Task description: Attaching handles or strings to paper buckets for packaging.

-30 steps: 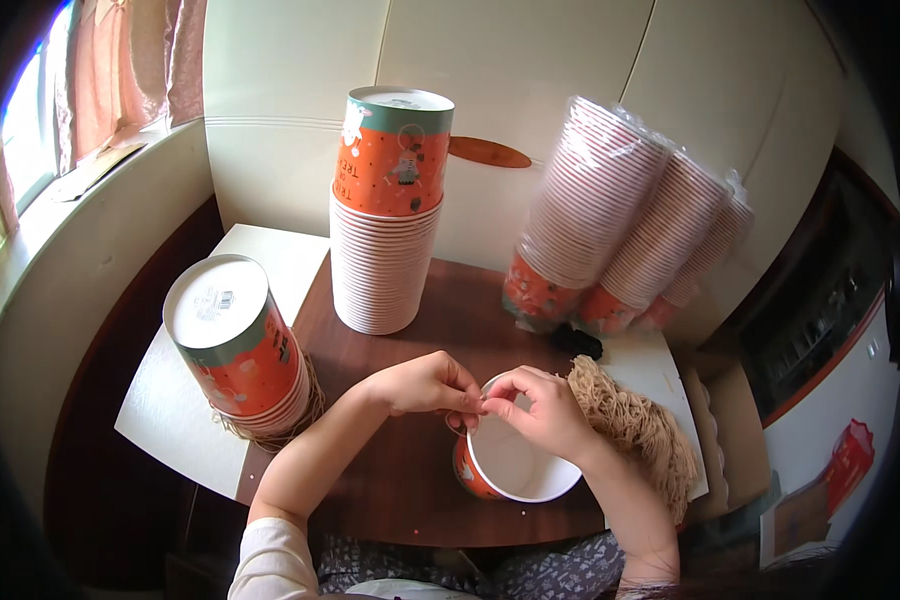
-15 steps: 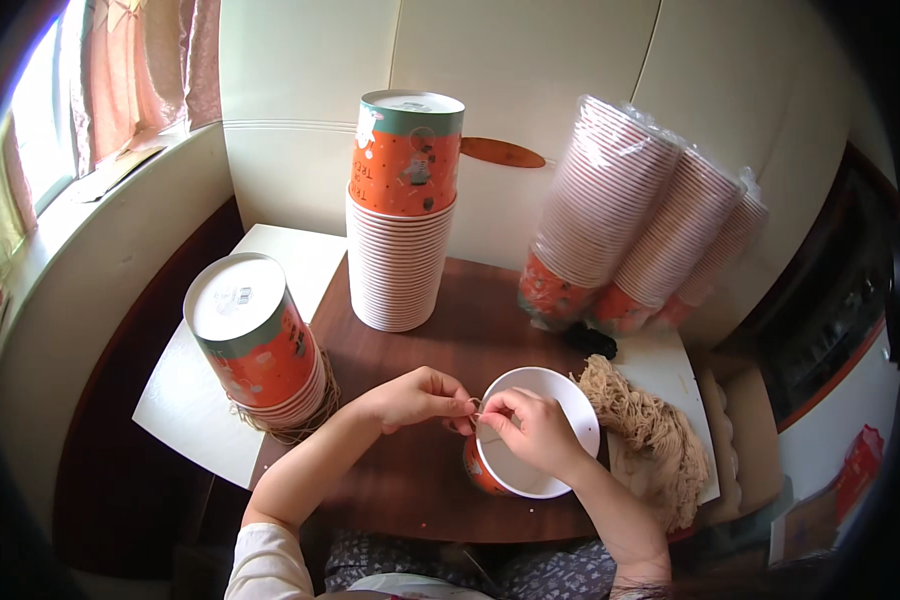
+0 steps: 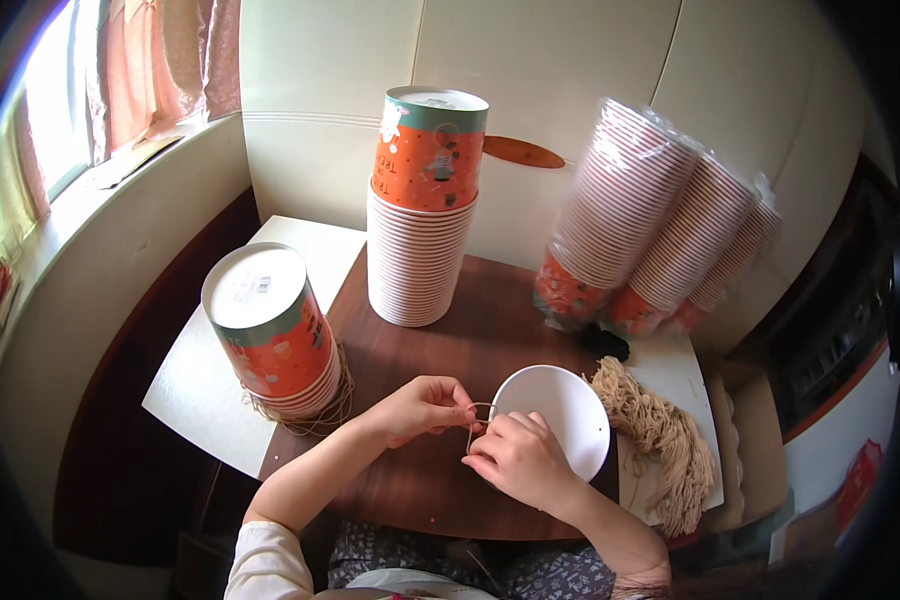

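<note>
A paper bucket point(image 3: 567, 405) with a white inside leans on the table with its mouth toward me. My left hand point(image 3: 422, 410) is closed in a pinch on a thin tan cord point(image 3: 483, 405) just left of the rim. The cord forms a small loop between my two hands. My right hand point(image 3: 518, 452) lies across the bucket's near left rim, its fingers curled around the cord; the fingertips are partly hidden. To the right, a bundle of tan cords point(image 3: 660, 440) rests beside the bucket.
A tall stack of upturned orange and green paper buckets point(image 3: 425, 200) stands at the back. A shorter stack point(image 3: 270, 320) with loose cords around its base is at left. Plastic-wrapped bucket stacks point(image 3: 635, 190) lean at back right, near a small black item point(image 3: 606, 342).
My right hand has shifted from over the bucket's mouth to its left rim, fingers lower. The cord loop between my hands shows larger. The whole view has shifted slightly.
</note>
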The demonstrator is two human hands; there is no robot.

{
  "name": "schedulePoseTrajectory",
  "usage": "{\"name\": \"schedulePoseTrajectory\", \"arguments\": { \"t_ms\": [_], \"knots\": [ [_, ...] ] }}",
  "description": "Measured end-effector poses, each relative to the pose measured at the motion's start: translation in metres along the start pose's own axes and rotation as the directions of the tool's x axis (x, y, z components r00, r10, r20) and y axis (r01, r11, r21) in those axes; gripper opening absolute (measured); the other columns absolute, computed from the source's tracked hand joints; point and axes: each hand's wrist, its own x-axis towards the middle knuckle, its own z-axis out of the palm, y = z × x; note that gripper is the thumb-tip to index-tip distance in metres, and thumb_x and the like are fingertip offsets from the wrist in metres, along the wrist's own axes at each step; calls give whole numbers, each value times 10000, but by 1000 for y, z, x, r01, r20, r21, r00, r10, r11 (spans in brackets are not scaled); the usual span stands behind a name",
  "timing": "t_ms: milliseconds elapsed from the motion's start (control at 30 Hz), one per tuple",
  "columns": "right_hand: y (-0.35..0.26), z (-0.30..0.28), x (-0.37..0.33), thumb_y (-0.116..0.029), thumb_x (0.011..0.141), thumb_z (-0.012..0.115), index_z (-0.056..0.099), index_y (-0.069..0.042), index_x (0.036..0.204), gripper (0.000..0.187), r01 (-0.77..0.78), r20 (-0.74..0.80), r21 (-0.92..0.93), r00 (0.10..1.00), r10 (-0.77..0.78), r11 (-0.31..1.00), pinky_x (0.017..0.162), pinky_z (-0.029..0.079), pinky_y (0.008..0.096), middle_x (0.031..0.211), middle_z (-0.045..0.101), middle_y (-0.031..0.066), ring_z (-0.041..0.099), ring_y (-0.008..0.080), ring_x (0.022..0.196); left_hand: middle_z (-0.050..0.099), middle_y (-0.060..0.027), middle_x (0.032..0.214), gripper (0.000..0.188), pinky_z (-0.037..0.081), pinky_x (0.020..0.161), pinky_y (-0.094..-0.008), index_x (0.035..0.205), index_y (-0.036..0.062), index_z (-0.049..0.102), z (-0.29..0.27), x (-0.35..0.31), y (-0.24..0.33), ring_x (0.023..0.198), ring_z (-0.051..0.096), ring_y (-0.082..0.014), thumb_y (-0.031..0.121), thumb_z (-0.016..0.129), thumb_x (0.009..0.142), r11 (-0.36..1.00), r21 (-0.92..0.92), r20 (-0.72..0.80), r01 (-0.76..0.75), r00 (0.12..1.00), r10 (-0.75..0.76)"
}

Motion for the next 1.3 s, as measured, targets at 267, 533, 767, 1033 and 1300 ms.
{"name": "schedulePoseTrajectory", "arguments": {
  "t_ms": [267, 533, 767, 1033, 1300],
  "knots": [
    [19, 3, 21, -132, 711, 686, 538, -55, 800, 189, -199, 14, 338, 978, 207, 920, 645, 456, 376, 735, 590, 70, 573, 256, 725, 616, -43, 831, 77, 470, 672, -202, 835, 16, 538, 4, 2, -5, 773, 585, -84, 46, 608, 824, 982, 115, -40, -152, 987, 158],
    [16, 3, 22, -105, 735, 644, 554, -58, 812, 127, -167, -29, 260, 983, 180, 951, 638, 465, 380, 715, 602, 83, 583, 265, 703, 628, -51, 826, 181, 400, 558, -200, 1001, 86, 468, 4, -5, 6, 692, 544, -102, 174, 536, 858, 979, -173, -87, 109, 988, -126],
    [9, -1, 23, -69, 706, 656, 608, -65, 886, 187, -98, -64, 167, 992, 110, 981, 665, 478, 327, 733, 619, 75, 597, 222, 722, 641, -72, 852, 187, 418, 584, -226, 1022, 107, 478, 0, -7, 3, 716, 556, -124, 197, 521, 863, 890, -412, -25, 196, 974, -226],
    [29, 7, 24, -21, 752, 659, 555, -6, 912, 192, -374, 168, 555, 925, 340, 743, 634, 467, 202, 790, 627, 33, 573, 60, 703, 546, -28, 790, 242, 460, 620, -263, 949, 27, 520, 12, -23, -26, 700, 546, -116, 116, 664, 777, 811, 518, -302, -272, 829, 471],
    [30, 7, 25, -12, 754, 658, 528, -13, 898, 194, -425, 225, 601, 903, 367, 677, 613, 440, 180, 779, 603, 16, 528, 33, 680, 574, -61, 690, 202, 472, 560, -318, 855, 62, 639, 33, -17, -44, 615, 578, -205, 221, 690, 741, 543, 824, -229, -163, 781, 582]
  ]
}}
